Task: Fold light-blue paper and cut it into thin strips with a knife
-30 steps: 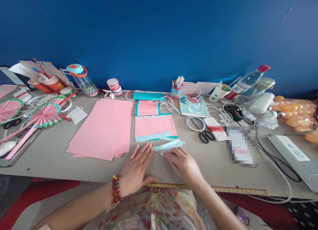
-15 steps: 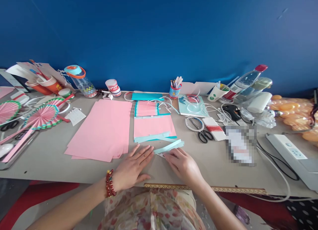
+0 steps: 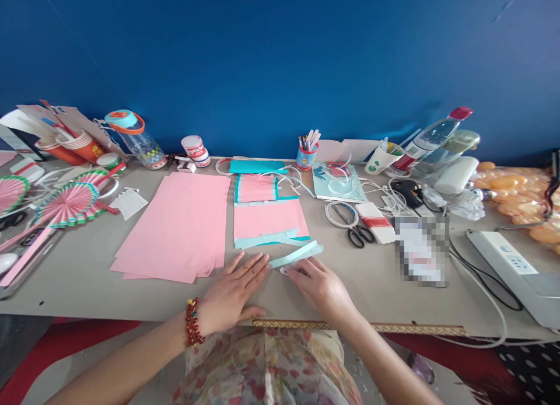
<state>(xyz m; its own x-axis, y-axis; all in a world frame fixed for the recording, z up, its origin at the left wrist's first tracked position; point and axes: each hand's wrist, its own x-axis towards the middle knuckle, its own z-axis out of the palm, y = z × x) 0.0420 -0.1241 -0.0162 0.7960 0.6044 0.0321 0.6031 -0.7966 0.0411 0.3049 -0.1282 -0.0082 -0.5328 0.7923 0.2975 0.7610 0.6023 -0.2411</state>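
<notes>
My left hand (image 3: 236,288) lies flat on the table with its fingers stretched out. Its fingertips touch or almost touch the left end of a light blue paper strip (image 3: 293,255). My right hand (image 3: 321,285) is curled below the strip's right part, fingers closed on a small thing with a pale, shiny tip (image 3: 283,271); the hand hides most of it, so its kind is unclear. Just beyond the strips lies pink paper with blue edging (image 3: 271,218), another light blue strip (image 3: 265,238) across its near edge. Left of it are pink sheets (image 3: 175,230).
Scissors (image 3: 361,236), a white card wound with red thread (image 3: 376,223) and coiled white cord (image 3: 341,214) lie to the right. A power strip (image 3: 507,259) is farther right. Pleated paper fans (image 3: 67,203) lie left. A pen holder (image 3: 307,157) and bottle (image 3: 431,139) stand behind.
My right hand has shifted slightly away from the strip's end, and the small thing's tip has drawn a little toward it. My left hand stays flat. The view has moved slightly.
</notes>
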